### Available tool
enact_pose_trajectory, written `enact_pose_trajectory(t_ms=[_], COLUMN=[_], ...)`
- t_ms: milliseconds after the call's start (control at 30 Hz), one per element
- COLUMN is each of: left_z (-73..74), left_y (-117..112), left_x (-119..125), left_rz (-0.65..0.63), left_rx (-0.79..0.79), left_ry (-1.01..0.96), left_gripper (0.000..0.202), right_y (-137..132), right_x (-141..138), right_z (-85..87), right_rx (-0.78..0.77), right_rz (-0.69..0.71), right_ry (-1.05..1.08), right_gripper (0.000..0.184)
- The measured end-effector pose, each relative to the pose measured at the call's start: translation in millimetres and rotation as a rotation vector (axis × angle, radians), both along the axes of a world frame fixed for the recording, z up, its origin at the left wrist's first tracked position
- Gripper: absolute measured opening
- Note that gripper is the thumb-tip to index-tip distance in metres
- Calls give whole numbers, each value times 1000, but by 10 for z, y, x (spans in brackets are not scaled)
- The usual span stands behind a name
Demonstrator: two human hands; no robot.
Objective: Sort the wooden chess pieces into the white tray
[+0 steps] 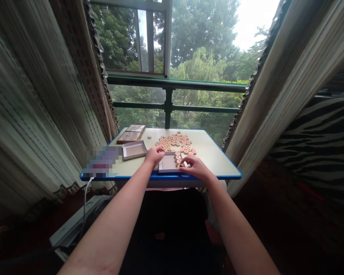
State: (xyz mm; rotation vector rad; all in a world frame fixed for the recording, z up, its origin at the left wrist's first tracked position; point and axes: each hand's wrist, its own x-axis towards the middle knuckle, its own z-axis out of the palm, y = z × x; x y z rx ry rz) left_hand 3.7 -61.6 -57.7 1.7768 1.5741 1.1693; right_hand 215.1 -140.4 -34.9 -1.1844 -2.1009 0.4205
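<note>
A shallow open box tray (pixel 167 163) lies near the table's front edge, with a few round wooden game pieces (pixel 178 156) in its right end. My left hand (pixel 154 156) rests curled at the tray's upper left corner; what it holds, if anything, is hidden. At the tray's right side, my right hand (pixel 194 165) pinches its fingertips over the pieces there. Behind the tray, several more round wooden pieces (pixel 176 142) lie spread in a loose heap.
A small blue-edged table (pixel 212 160) stands against a window railing between curtains. A second shallow box tray (pixel 134 149) and two brown boxes (pixel 131 134) lie at the left. One stray piece (pixel 149 136) sits apart. A blurred object (pixel 103 161) lies on the table's left corner.
</note>
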Motion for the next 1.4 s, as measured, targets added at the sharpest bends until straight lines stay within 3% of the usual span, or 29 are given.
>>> enact_pose_trajectory(t_ms=[600, 933, 1100, 1267, 1400], left_z=[11, 72, 108, 85, 67], left_y=[-12, -87, -120, -97, -82], left_x=[6, 27, 16, 19, 34], left_rz=[-5, -1, -68, -69, -71], left_rx=[-12, 26, 97, 82, 60], left_ry=[-5, 24, 72, 66, 52], left_gripper=[21, 19, 20, 20, 20], right_y=[-36, -21, -37, -197, -264], right_x=[23, 55, 41, -62, -118], right_z=[27, 24, 13, 16, 7], right_rx=[-52, -74, 3, 215, 279], right_rz=[68, 99, 74, 49, 28], right_ry=[-19, 4, -11, -273, -411], right_gripper=[19, 28, 28, 37, 42])
